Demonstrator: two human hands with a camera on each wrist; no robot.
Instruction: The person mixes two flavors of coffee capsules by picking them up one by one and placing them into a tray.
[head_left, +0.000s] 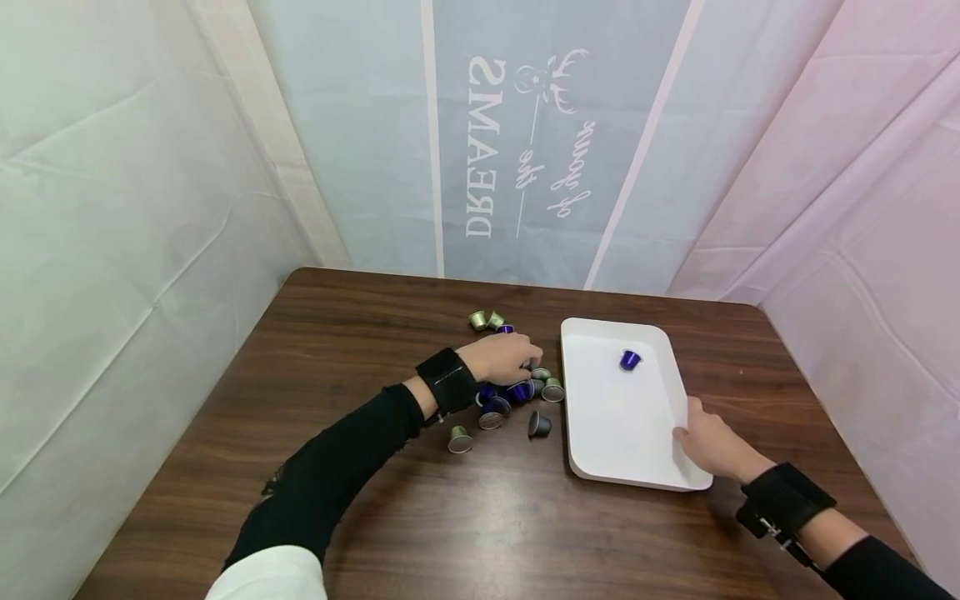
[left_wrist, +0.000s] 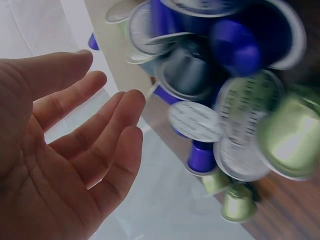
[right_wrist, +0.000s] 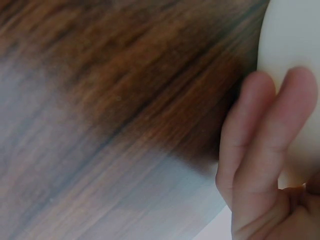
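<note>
My left hand (head_left: 501, 358) hovers over a pile of coffee capsules, its fingers loosely bent. Nothing is held in it in the left wrist view, where the capsules lie beyond the fingertips. The pile mixes blue capsules (head_left: 519, 392), green capsules (left_wrist: 295, 140) and dark grey capsules (left_wrist: 187, 70); the hand hides part of it in the head view. Right of the pile lies a white tray (head_left: 622, 450) with one blue capsule (head_left: 630, 360) inside. My right hand (head_left: 716, 442) grips the tray's right edge near its front corner, thumb over the rim and fingers against the outside.
A lone green capsule (head_left: 460, 440) and a grey capsule (head_left: 538, 424) sit in front of the pile. Two green capsules (head_left: 478, 320) lie behind it. The brown wooden table (head_left: 420, 517) is bordered by pale cloth (head_left: 375, 150) at the back and sides.
</note>
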